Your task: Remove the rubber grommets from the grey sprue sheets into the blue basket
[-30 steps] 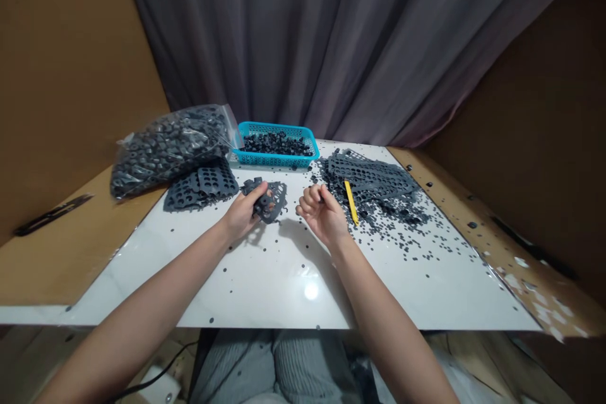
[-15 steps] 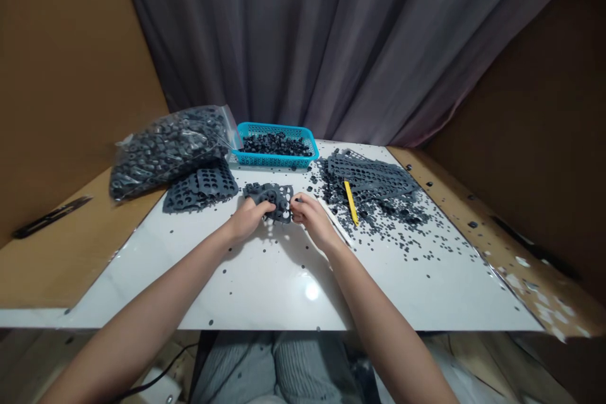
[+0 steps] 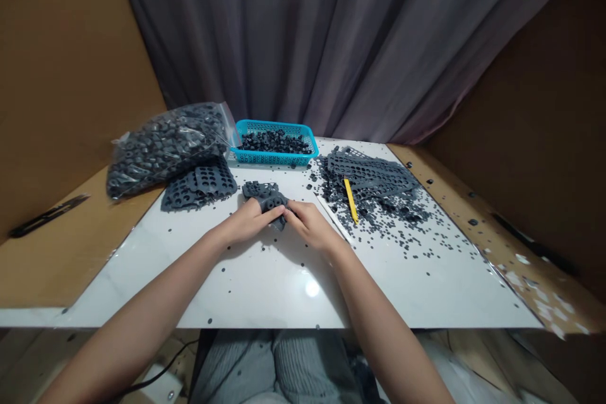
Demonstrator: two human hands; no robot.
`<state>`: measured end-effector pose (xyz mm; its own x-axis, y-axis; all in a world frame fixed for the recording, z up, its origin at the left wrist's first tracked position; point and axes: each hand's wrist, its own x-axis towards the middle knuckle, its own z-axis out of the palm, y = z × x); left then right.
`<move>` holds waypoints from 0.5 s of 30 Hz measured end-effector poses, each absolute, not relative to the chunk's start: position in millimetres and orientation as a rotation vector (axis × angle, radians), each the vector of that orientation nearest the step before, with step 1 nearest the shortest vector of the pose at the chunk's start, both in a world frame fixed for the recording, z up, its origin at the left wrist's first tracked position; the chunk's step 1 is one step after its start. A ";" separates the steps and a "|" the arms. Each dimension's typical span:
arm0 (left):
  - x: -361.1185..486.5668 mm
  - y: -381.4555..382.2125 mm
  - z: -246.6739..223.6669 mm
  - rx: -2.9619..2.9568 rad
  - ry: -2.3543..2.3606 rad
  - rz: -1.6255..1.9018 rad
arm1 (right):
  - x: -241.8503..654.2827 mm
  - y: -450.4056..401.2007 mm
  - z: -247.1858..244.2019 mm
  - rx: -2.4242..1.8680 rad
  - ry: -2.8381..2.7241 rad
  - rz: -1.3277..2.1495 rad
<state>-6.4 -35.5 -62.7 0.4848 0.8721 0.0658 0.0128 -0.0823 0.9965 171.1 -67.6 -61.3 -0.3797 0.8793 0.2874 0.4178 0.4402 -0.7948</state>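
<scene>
My left hand [image 3: 243, 222] holds a grey perforated sheet [image 3: 272, 202] above the white table [image 3: 265, 297], its thumb pressing on top. The fingers of my right hand [image 3: 310, 224] are narrow and touch the sheet's right part; whether they pinch a piece, I cannot tell. I judge the work on this sheet is partly done: thick ring-like pieces show on it near the thumbs, while its far left part shows open holes. Just beside my right hand lies a white stick [image 3: 334, 219], then a yellow tool [image 3: 351, 201] by the perforated sheets [image 3: 374, 170] and scattered small discs [image 3: 407, 243]. Farther away, the blue basket [image 3: 278, 158] holds many loose dark pieces. The plastic bag [image 3: 165, 148], full of grey pieces, leans over a holed stack [image 3: 213, 182].
</scene>
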 end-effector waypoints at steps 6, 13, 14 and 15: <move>1.5 -35.0 -73.9 1.217 0.759 0.815 | 161.3 -66.7 -69.3 -0.860 -1.449 1.438; 6.2 -35.9 -66.3 0.743 0.683 0.975 | 157.2 -63.2 -63.4 -0.563 -0.941 1.607; 5.1 -34.5 -64.8 0.720 0.706 1.019 | 160.2 -62.9 -60.6 -0.550 -0.907 1.579; 3.9 -33.1 -63.4 0.711 0.731 1.059 | 163.3 -62.7 -58.0 -0.548 -0.878 1.552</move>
